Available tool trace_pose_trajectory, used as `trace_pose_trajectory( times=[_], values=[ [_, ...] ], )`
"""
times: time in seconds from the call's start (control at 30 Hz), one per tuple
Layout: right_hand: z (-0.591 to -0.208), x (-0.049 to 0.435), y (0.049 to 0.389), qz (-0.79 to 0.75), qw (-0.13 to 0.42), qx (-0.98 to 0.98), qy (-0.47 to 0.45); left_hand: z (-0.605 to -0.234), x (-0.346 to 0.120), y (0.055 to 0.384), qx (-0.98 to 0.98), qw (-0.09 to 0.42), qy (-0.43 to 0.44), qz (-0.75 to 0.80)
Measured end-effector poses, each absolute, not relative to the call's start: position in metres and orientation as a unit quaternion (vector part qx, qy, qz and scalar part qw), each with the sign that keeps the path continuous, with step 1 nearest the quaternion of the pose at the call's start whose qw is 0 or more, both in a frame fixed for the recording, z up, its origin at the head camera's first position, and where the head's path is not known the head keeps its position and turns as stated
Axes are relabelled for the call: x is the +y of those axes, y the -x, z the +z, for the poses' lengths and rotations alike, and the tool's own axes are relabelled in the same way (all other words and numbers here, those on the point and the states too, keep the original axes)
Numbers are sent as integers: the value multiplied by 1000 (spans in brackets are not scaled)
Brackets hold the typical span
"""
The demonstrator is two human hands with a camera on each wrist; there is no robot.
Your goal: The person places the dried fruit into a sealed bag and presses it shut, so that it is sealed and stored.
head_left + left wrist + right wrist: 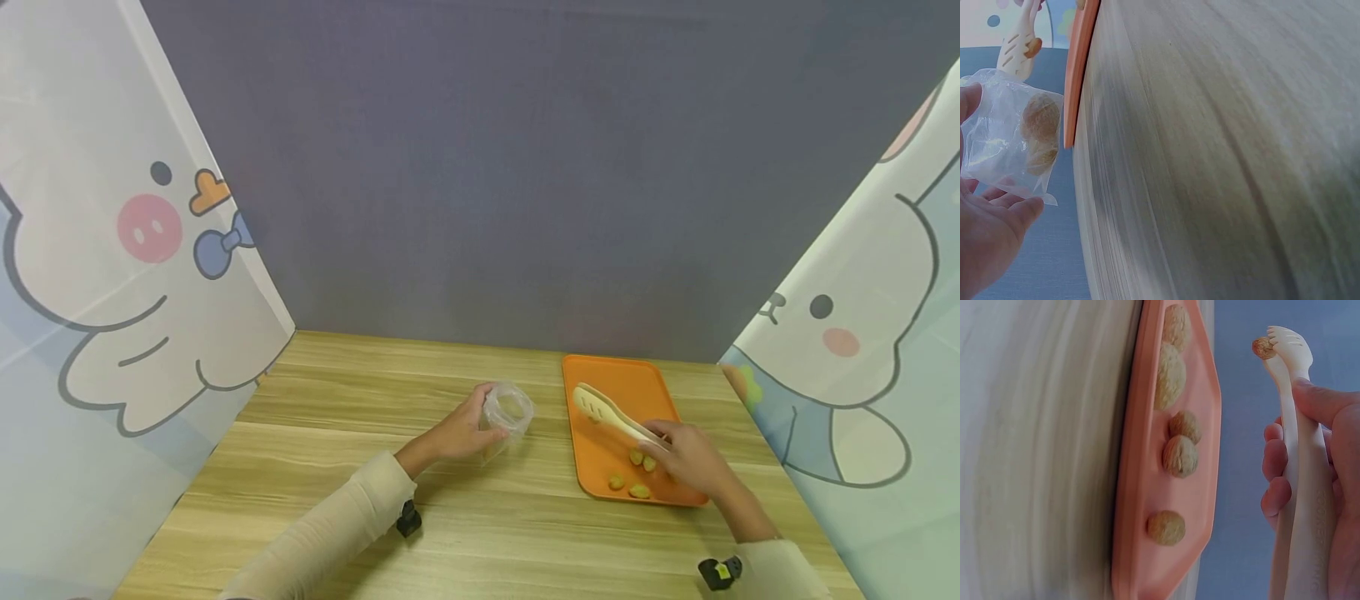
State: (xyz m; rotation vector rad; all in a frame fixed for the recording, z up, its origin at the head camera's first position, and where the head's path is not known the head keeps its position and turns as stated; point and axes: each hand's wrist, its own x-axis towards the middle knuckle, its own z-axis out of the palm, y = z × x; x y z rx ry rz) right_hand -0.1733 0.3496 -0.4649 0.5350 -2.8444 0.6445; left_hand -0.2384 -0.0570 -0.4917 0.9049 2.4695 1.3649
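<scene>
My left hand point(465, 429) holds a clear plastic bag point(508, 408) upright over the table, its mouth open at the top. Two brown walnuts point(1041, 119) show through the bag in the left wrist view. With my right hand point(693, 457) I grip a pair of cream tongs point(609, 414) above the orange tray point(626, 379). Between the tong tips is a single walnut point(1264, 348), seen in the right wrist view. Several more walnuts point(1180, 456) lie loose on the tray beneath the tongs.
The tray rests on a wood-grain table point(360, 392), to the right of the bag. A dark grey panel point(480, 183) rises behind the table. Cartoon-printed walls point(90, 275) flank it on both sides.
</scene>
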Motion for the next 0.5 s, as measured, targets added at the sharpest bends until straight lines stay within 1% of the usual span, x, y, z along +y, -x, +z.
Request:
trace_pose_trajectory(
  times=[0.2,0.4,0.5],
  values=[
    [-462,342,176,220,84,-955,-183,-490,-57,236,830,91,-302,460],
    [-459,334,181,236,61,-953,-183,-492,-56,237,829,85,-302,462],
    [-457,330,183,241,59,-950,-188,-493,-55,236,828,84,-302,465]
  ],
)
